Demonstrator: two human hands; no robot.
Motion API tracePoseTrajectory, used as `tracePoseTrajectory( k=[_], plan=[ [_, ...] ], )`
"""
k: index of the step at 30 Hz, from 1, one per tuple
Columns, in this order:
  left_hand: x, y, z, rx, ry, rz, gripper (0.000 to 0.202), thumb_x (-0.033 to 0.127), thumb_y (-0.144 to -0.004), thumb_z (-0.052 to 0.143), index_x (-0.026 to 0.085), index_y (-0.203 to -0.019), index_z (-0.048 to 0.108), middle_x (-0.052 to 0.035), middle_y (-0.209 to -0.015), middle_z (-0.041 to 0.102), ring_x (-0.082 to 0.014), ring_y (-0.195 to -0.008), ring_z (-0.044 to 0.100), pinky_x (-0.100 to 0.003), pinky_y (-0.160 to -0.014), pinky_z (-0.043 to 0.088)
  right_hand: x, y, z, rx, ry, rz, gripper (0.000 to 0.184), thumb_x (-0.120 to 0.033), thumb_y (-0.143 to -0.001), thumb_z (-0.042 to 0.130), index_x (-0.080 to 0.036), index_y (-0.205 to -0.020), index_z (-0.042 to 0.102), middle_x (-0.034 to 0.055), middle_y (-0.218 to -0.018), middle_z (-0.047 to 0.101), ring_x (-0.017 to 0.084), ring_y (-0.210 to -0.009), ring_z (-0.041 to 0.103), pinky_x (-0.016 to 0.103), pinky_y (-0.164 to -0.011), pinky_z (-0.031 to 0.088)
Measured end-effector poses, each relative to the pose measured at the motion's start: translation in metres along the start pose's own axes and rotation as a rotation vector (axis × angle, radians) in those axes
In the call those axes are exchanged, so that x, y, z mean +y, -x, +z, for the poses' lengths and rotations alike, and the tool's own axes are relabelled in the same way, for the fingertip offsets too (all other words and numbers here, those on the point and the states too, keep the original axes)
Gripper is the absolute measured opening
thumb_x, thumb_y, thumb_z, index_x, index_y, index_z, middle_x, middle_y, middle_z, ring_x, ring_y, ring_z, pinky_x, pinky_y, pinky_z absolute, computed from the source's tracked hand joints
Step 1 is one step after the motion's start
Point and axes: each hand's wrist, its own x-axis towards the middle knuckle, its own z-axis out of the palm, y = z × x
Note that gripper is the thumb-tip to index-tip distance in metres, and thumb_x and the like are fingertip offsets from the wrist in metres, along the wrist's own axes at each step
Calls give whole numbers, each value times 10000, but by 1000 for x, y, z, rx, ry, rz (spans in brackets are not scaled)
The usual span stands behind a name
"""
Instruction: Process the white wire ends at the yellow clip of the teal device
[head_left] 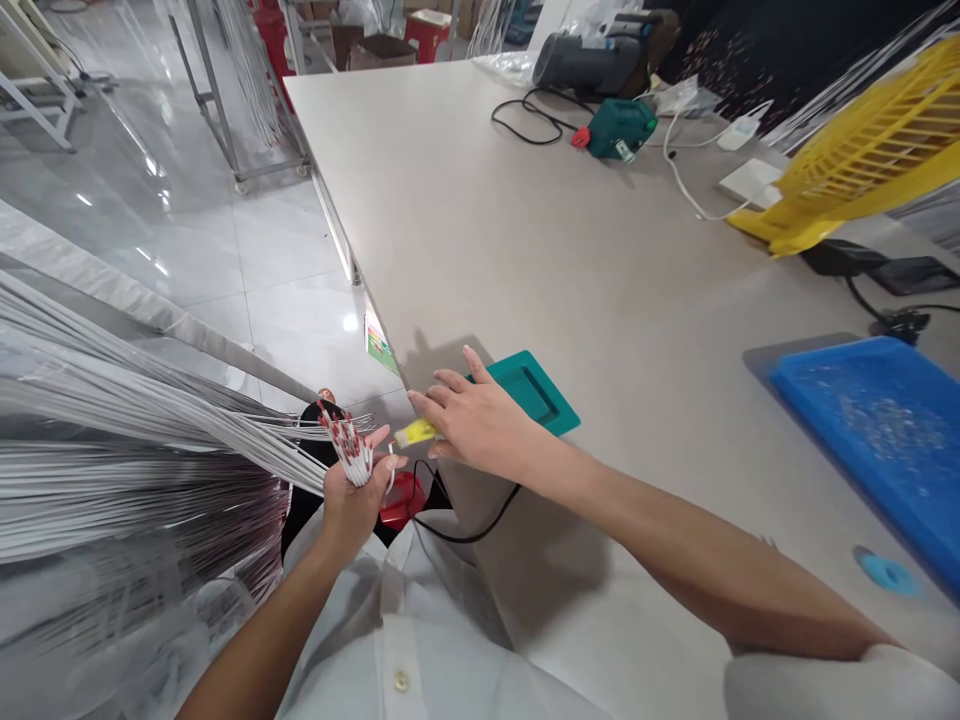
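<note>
My left hand [352, 510] is closed round a bundle of white wires [352, 455] with red ends. The bundle's ends stand upright above the fist, while its long strands trail off to the left. One wire [391, 468] sticks out apart near the thumb and fingertips. At the table's edge, my right hand [484, 425] has a small, blurred yellow piece [416, 432] with a pale tip between thumb and index finger; its other fingers are spread. The yellow piece points toward the single wire. Just behind the right hand lies a teal tray [566, 415], partly covered by it.
Hanging white wires [135, 380] fill the left side. On the table [585, 260] are a blue tray [825, 375] with tiny clear bits, a yellow fan [870, 140], a green device [621, 125] and a grey machine [574, 65]. A black cord [472, 537] loops near my lap.
</note>
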Motion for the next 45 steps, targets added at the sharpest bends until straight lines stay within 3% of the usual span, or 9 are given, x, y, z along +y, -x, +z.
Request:
tracePoseTrajectory(
  k=[4, 7, 12, 17, 25, 30, 36, 40, 45],
  plan=[
    [8, 5, -5, -1, -17, 39, 433, 298, -709, 635, 110, -1094, 575, -17, -673, 671, -42, -391, 370, -196, -386, 306, 1, 2, -6, 29, -43, 20, 646, -498, -663, 667, -80, -1140, 542, 146, -890, 650, 320, -1033, 490, 571, -988, 219],
    [12, 8, -10, 3, -16, 61, 307, 297, -723, 626, 124, -972, 581, -13, -666, 670, -46, -389, 390, -195, -383, 311, -4, 7, -11, 186, -140, 2, 573, -527, -730, 585, -92, -1104, 569, 141, -932, 642, 300, -1008, 513, 543, -966, 279],
    [15, 12, -20, -56, 129, 27, 164, 268, -719, 638, 156, -796, 548, 1, -628, 659, -46, -386, 396, -192, -389, 301, -35, 17, 2, 523, -591, 73, 178, -210, -846, 500, -160, -943, 641, 80, -861, 646, 167, -816, 581, 316, -743, 481],
    [22, 17, -24, -163, 286, -70, 144, 255, -704, 652, 145, -741, 567, -4, -587, 648, -28, -367, 357, -171, -364, 229, -61, 13, 25, 468, -1265, 237, 168, -234, -805, 578, -207, -940, 673, 58, -833, 635, 134, -758, 586, 272, -683, 505],
    [24, 18, -23, -265, 273, -128, 174, 284, -693, 661, 136, -698, 569, 4, -527, 609, -30, -355, 335, -176, -358, 182, -75, 5, 31, 507, -1708, 292, 47, -264, -727, 670, -244, -737, 712, 13, -706, 643, 115, -689, 539, 254, -668, 462],
    [14, 15, -24, -289, 166, -89, 182, 305, -721, 639, 126, -727, 607, 0, -550, 606, -31, -365, 331, -184, -362, 183, -78, 6, 39, 263, -2108, 395, 175, -375, -727, 647, -200, -719, 659, -19, -625, 550, 69, -451, 473, 191, -404, 368],
    [12, 10, -28, -115, 40, 6, 216, 330, -714, 641, 138, -813, 640, 18, -549, 563, -72, -435, 429, -201, -418, 315, -63, 11, 21, 434, -1417, 91, 200, -339, -775, 573, -176, -802, 685, 38, -725, 561, 130, -655, 528, 277, -618, 446],
    [17, 12, -24, -125, -24, 33, 216, 342, -704, 647, 146, -794, 640, 38, -493, 503, -76, -433, 397, -207, -428, 326, -69, 7, 13, 582, -1183, 220, 115, -234, -767, 586, -201, -817, 683, 41, -755, 580, 131, -679, 558, 265, -625, 460],
    [19, 15, -9, -180, -56, 21, 263, 359, -657, 682, 129, -579, 579, 51, -427, 427, -69, -420, 351, -208, -414, 310, -80, 2, 18, 585, -1132, 329, 59, -179, -734, 612, -191, -715, 667, 26, -700, 580, 118, -632, 559, 235, -577, 458]
  ],
)
